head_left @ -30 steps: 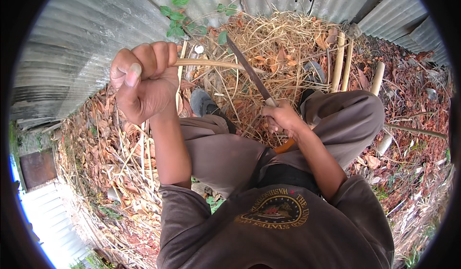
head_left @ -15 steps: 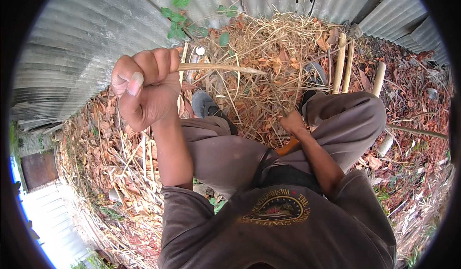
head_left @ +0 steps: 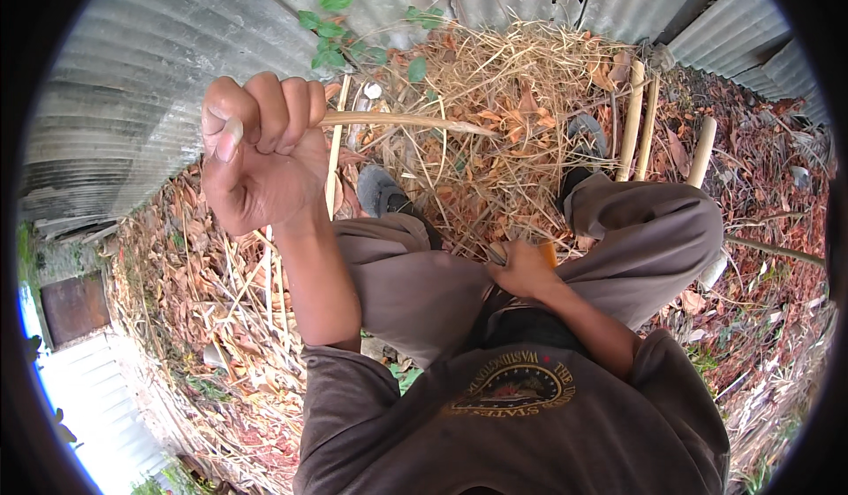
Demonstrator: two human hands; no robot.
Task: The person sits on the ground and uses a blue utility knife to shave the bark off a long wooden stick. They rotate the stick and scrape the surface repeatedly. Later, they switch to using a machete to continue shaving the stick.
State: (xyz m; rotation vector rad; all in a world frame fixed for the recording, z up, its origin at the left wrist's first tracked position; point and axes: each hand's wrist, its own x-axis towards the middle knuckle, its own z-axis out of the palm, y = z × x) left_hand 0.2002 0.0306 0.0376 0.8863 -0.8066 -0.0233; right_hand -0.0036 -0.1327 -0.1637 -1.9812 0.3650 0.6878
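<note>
My left hand (head_left: 265, 151) is raised at the left, its fingers closed around a thin, light wooden stick (head_left: 397, 120). The stick reaches out to the right above the straw and tapers to a pale point. Low between my knees, my right hand (head_left: 523, 272) is closed on an orange-handled tool (head_left: 549, 253). A small greyish part of it shows at the thumb side; most of the tool is hidden by the hand, so its exact kind is unclear. Hand and stick are well apart.
Dry straw (head_left: 512, 80) and brown leaves (head_left: 190, 239) cover the ground. Thick peeled sticks (head_left: 632, 120) lie beyond my right knee, with another pale stick (head_left: 702, 151) beside them. A corrugated metal wall (head_left: 168, 71) bounds the far and left sides. A leafy green plant (head_left: 331, 27) grows by it.
My right hand has drawn back toward my lap and turned, and the orange part now shows at its right. My left hand has moved slightly up and left, still gripping the stick.
</note>
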